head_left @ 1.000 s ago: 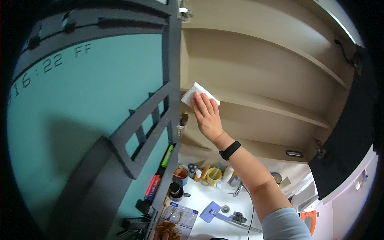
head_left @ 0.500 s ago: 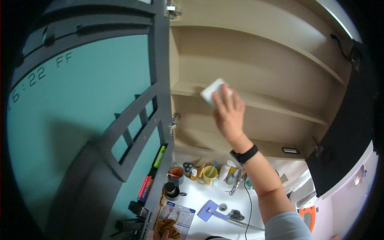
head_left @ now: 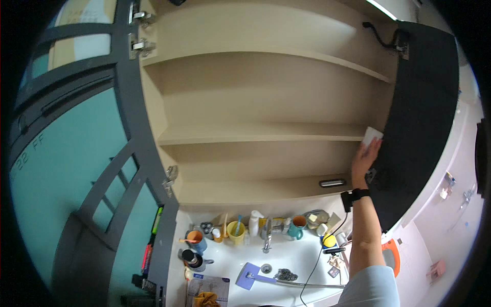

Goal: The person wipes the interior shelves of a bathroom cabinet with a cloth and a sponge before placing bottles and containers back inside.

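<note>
One white pad (head_left: 372, 135) in grip of right hand (head_left: 364, 162), at right end of middle shelf (head_left: 255, 131) — done vs remaining: can't tell; left hand out of view, grip unknown.

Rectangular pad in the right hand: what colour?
White rectangular pad; shows in the head view, the only one.

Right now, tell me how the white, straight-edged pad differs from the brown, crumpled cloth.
The white pad looks flat; the brown cloth is bunched. The pad is at the fingertips of the right hand; the cloth shows low at left, cut off by the picture's edge. Both are only partly visible.
</note>
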Motion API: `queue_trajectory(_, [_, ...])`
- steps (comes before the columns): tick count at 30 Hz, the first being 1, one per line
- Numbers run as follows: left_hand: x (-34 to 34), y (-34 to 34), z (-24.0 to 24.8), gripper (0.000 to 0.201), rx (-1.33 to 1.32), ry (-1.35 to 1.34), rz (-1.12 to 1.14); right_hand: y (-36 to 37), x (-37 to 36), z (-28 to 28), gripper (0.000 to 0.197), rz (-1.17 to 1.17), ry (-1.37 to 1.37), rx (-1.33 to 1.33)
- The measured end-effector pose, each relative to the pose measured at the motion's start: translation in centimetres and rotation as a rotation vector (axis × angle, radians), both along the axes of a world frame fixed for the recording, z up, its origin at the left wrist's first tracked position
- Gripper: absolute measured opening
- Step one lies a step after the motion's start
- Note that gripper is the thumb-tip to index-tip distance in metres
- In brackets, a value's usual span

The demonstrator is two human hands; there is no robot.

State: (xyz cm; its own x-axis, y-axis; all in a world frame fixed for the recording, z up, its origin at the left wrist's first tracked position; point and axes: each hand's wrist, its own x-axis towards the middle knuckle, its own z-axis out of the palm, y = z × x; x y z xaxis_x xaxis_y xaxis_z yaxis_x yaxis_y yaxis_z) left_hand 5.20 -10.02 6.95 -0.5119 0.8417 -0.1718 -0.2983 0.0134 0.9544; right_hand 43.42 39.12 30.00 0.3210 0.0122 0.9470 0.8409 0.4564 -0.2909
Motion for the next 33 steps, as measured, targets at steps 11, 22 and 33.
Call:
queue_trajectory(11, [-0.9,-0.4,-2.4,0.029,-0.118,0.490,-0.082,-1.7,-9.7,-0.1,0.057,0.018,-0.079,0.072])
queue_trajectory(22, [-2.6,-1.2,-2.3,0.027,0.173,-0.144,-0.017,-10.1,-35.1,1.2,0.060,0.389,-0.588,0.048])
queue_trajectory(33, [-3.9,-3.9,-1.6,0.028,0.308,-0.254,0.124,-12.3,-41.8,2.7,0.042,0.359,-0.852,0.057])
